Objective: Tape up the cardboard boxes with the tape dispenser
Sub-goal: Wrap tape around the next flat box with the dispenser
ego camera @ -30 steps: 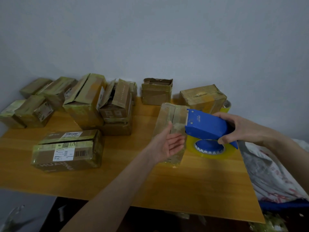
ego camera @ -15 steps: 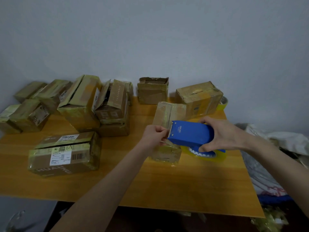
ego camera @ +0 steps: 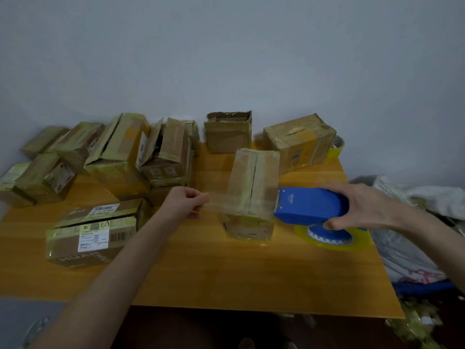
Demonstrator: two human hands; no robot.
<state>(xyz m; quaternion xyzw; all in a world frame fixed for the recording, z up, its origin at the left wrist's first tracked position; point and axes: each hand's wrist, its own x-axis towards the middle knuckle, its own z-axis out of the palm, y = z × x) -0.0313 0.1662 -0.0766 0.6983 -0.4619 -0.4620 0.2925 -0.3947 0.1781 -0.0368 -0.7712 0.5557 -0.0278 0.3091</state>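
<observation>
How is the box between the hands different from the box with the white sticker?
The middle box has a tape strip stretched across it, from the left hand to the dispenser in the right hand; nobody touches the sticker box. The sticker box bears a barcode label; the middle box shows none. The middle box points away, the sticker box lies sideways. Both are taped cardboard on the table.

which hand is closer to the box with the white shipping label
Left. The left hand pinches the strip of tape just right of the labelled box; the right hand grips the blue tape dispenser farther right, beyond the middle box.
</observation>
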